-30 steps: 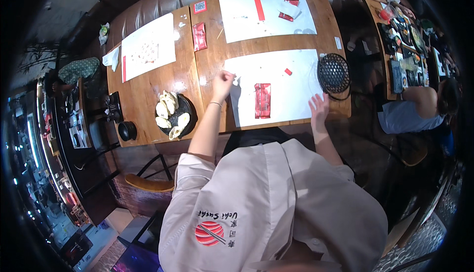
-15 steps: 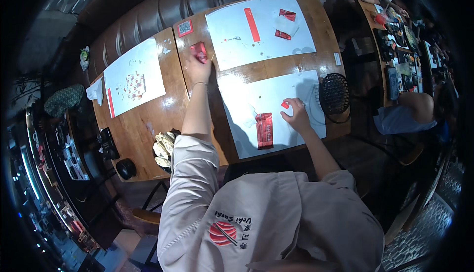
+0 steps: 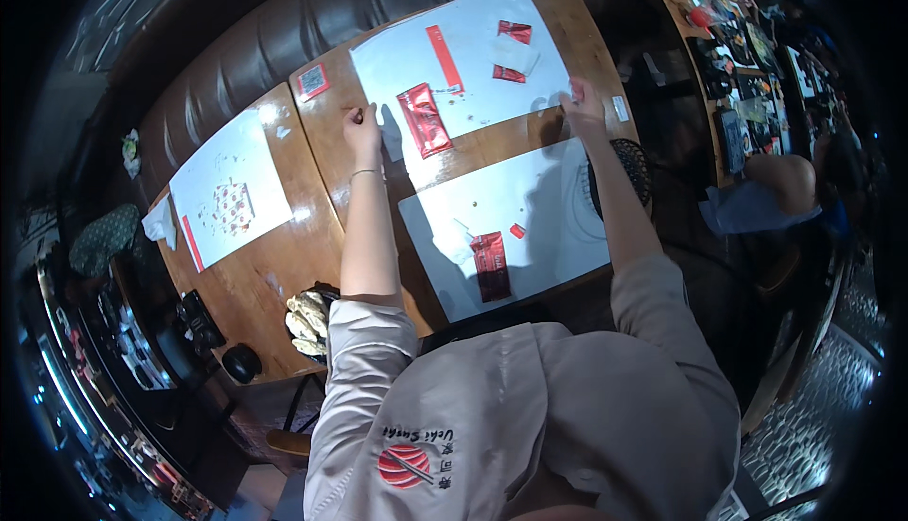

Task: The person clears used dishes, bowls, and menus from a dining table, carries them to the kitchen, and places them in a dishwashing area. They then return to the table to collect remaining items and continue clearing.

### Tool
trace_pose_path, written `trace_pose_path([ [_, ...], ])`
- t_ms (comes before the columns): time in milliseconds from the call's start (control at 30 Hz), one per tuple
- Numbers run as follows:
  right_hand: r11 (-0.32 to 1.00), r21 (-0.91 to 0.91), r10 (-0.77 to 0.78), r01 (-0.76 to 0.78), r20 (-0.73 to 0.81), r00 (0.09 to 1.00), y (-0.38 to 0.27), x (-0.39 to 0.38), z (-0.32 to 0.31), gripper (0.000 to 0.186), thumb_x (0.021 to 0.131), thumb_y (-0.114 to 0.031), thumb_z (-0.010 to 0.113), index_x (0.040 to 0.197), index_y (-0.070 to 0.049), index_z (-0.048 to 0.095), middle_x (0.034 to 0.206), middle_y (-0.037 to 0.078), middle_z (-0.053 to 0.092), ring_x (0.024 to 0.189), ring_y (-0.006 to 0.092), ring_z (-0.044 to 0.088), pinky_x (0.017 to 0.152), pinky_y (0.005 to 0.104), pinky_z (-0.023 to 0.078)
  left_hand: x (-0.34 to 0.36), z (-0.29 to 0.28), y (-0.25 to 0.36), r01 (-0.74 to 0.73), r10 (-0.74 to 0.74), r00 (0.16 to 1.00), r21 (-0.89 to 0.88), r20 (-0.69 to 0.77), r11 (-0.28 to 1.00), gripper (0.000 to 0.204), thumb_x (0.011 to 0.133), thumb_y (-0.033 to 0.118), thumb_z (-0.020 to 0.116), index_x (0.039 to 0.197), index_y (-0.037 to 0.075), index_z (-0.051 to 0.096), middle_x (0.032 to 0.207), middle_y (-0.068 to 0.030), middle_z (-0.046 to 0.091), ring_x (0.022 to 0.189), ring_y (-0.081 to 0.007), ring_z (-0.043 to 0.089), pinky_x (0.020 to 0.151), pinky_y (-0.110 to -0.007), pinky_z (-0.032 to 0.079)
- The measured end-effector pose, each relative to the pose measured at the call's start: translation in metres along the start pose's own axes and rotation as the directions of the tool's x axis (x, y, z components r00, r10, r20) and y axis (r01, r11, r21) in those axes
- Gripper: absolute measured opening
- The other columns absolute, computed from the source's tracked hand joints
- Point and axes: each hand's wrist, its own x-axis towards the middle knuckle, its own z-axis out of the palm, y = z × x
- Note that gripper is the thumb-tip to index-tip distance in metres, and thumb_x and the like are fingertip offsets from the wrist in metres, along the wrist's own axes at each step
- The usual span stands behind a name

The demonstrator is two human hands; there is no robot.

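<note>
My left hand (image 3: 362, 126) is raised beside the left edge of the far white paper mat (image 3: 378, 58), its fingers curled around something too small to make out. My right hand (image 3: 582, 105) reaches to that mat's right edge with fingers bent; what they hold, if anything, is unclear. A red sealed packet (image 3: 426, 120) lies slantwise on the far mat, near torn red wrappers with a white tissue (image 3: 514, 56) and a red strip (image 3: 443, 58). On the near mat (image 3: 558, 228) lie another red packet (image 3: 491, 266), a white tissue and a small red piece (image 3: 517, 231).
A black plate of shells (image 3: 307, 322) and a dark bowl (image 3: 241, 362) sit front left. A third mat (image 3: 199, 199) with crumpled napkins is left. A black mesh mat (image 3: 632, 176) is right. A crowded neighbouring table (image 3: 719, 95) has people around it.
The packet that my left hand grasped now lies on the far mat, released. My right hand has moved from the near mat up to the far mat's right edge.
</note>
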Motion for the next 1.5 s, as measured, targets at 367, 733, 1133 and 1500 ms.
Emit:
trace_pose_path([
  [367,0.843,-0.454,0.371,-0.288,0.103,0.923,-0.015,0.067,0.054,0.057,0.078,-0.041,0.078,0.113,0.002,0.066,0.112,0.021,0.068,0.110,0.0351,0.064,0.097,0.0421,0.049,-0.002,-0.001,0.008,-0.254,0.348,0.937,0.611,-0.037,0.749,0.055,0.076,0.035,0.078,0.112,-0.004,0.063,0.112,-0.0256,0.061,0.107,-0.0385,0.056,0.095,-0.042,0.046],
  [733,0.971,-0.131,0.223,-0.202,0.180,0.958,-0.037,0.039,0.052,0.047,0.084,-0.020,0.067,0.127,-0.007,0.055,0.116,0.021,0.067,0.110,0.0379,0.063,0.097,0.0446,0.048,-0.011,0.020,0.032,-0.346,0.213,0.920,0.425,0.329,0.837,0.052,0.079,0.039,0.075,0.106,-0.004,0.067,0.098,-0.0264,0.070,0.097,-0.0398,0.068,0.088,-0.043,0.052],
  [1133,0.961,0.255,0.094,-0.110,0.074,0.993,-0.063,-0.104,-0.034,0.041,0.087,-0.014,0.068,0.123,-0.001,0.057,0.109,0.023,0.068,0.106,0.0382,0.065,0.089,0.0411,0.050,-0.176,-0.076,0.053,-0.498,0.440,0.834,0.110,0.332,0.860,0.030,0.093,0.020,0.066,0.112,-0.003,0.065,0.097,-0.0158,0.072,0.089,-0.0207,0.068,0.081,-0.033,0.051],
  [1500,0.919,0.237,0.270,-0.315,0.207,0.941,-0.044,-0.257,-0.073,0.044,0.087,-0.012,0.067,0.126,0.003,0.054,0.109,0.022,0.067,0.104,0.0350,0.066,0.088,0.0395,0.050,-0.280,-0.178,-0.058,-0.324,0.237,0.893,0.182,0.383,0.928,0.031,0.095,0.015,0.065,0.116,-0.007,0.061,0.105,-0.0154,0.066,0.100,-0.0256,0.063,0.092,-0.034,0.047],
])
